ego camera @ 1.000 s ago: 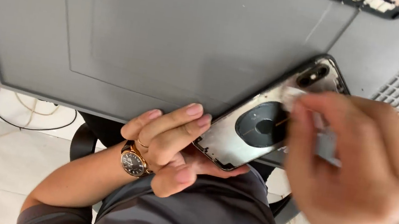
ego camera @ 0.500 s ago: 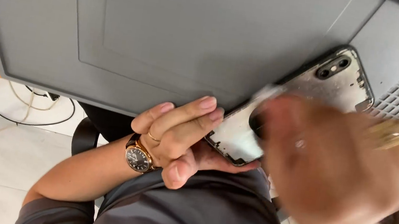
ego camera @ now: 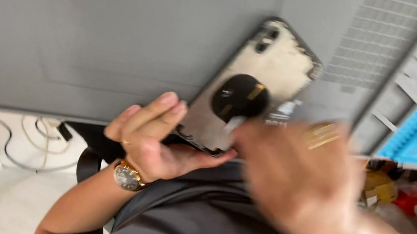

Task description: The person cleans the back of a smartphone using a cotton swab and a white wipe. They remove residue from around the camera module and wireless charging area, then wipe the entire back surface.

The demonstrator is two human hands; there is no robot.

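The left hand (ego camera: 153, 139), a watch (ego camera: 127, 175) on its wrist, grips the lower end of an opened phone shell (ego camera: 245, 87), fingers closed along its edge, holding it tilted over the lap at the rim of the grey mat (ego camera: 95, 36). The right hand (ego camera: 292, 180) is blurred; whether its fingers pinch anything cannot be told, though a pale sliver shows at the black round coil (ego camera: 240, 97). Risk, as judged: only one end of the shell is held, so a hard push at the coil could twist it loose.
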